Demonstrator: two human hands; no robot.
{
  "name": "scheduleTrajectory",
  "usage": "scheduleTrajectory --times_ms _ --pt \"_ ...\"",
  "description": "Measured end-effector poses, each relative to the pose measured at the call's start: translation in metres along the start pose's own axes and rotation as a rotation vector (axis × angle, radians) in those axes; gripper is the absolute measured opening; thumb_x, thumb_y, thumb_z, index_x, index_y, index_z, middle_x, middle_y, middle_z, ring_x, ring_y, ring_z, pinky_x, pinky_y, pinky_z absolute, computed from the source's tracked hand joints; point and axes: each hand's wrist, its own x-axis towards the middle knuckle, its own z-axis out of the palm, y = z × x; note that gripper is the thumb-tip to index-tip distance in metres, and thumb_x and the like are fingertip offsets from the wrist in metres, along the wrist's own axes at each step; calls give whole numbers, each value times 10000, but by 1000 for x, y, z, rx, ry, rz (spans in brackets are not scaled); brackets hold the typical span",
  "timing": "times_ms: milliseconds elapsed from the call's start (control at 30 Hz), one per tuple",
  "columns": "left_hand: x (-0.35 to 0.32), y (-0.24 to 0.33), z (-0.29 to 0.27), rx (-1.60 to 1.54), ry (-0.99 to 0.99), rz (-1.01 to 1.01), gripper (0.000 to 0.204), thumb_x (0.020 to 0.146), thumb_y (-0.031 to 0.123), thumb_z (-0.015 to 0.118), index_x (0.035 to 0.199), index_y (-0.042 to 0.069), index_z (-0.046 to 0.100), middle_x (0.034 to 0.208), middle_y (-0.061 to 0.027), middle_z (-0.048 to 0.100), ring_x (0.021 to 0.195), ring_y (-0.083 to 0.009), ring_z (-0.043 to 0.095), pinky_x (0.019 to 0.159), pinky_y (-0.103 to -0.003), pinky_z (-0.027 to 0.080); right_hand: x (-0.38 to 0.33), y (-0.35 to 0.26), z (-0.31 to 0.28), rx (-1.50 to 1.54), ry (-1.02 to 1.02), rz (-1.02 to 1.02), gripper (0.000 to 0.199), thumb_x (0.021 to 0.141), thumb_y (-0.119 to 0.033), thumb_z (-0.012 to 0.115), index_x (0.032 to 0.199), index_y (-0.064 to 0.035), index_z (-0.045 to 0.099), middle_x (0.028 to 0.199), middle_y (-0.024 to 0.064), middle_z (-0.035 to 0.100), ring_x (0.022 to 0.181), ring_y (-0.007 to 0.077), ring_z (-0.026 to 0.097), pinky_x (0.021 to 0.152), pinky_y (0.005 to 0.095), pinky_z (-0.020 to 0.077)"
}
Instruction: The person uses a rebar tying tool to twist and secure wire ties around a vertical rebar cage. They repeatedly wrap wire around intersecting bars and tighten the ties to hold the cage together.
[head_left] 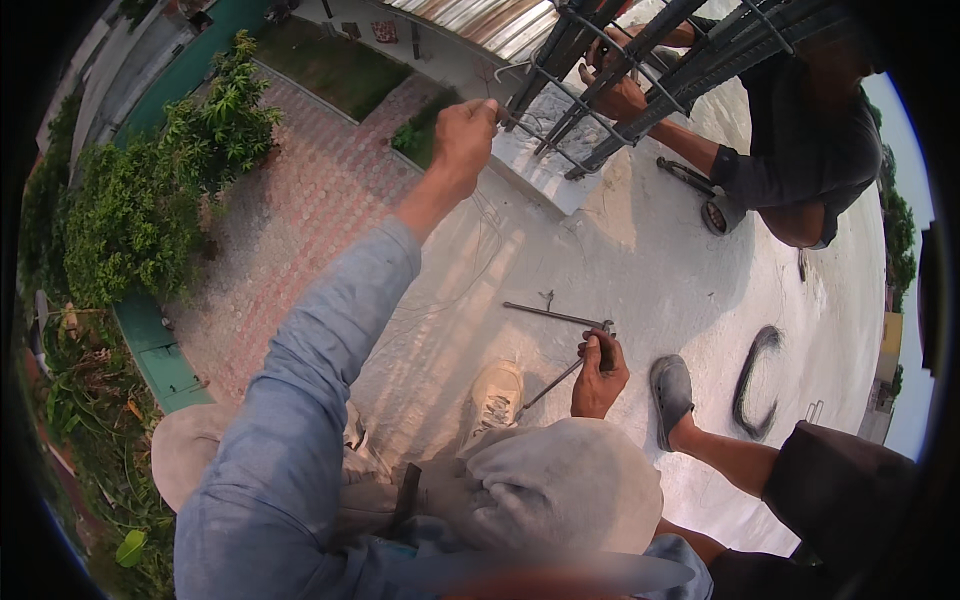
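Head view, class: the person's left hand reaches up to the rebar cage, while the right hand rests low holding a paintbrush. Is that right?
Not quite. In the head view the left hand does reach up to the rebar cage, pinching thin wire there. But the right hand, held low near the knee, grips a thin metal hook tool, not a paintbrush.

The rebar cage (600, 80) is a bundle of dark steel bars bound by thin stirrup loops, running slantwise from the upper right down onto a pale concrete ledge. The left hand (463, 135) is raised to its lower end, fingers pinched on thin wire there. The right hand (598, 372) hangs low, closed around a slim metal hook tool (556, 380), which points down-left.
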Motion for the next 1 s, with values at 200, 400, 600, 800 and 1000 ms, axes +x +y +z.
scheduleTrajectory --times_ms 200,400,600,800,1000 --pt "-51 17 -74 196 -549 -117 286 1078 280 599 1025 21 708 619 102 388 523 -31 277 483 -242 235 78 -96 105 81 -294 -293 384 1028 -198 663 1322 46 624 1273 162 671 1125 199 660 953 327 545" --pt "-82 32 -100 118 -574 -270 295 1064 304 628 1071 18 696 672 85 412 579 -38 329 526 -226 281 92 -119 148 845 -841 328 302 1035 -198 649 1144 82 673 731 -3 572 730 149 605 737 315 536" --pt "-94 53 -163 461 -845 -327 408 1050 413 629 1092 11 688 722 54 443 631 -67 396 580 -256 381 121 -120 98 593 -699 249 252 1018 -180 662 1062 62 715 656 -43 457 601 84 390 572 270 320" --pt "-101 92 -192 793 -1024 -212 507 1058 517 563 1132 34 700 759 22 497 672 -96 441 628 -302 426 109 -103 72 97 -564 -171 280 1030 -241 647 1006 24 732 656 -66 401 616 56 309 558 260 223" --pt "-116 111 -223 1043 -916 94 426 1092 406 515 1106 21 698 925 -109 689 844 -247 646 776 -430 507 104 -84 45 63 -372 -173 305 1046 -269 641 1009 21 727 670 -76 390 622 49 299 553 261 214"
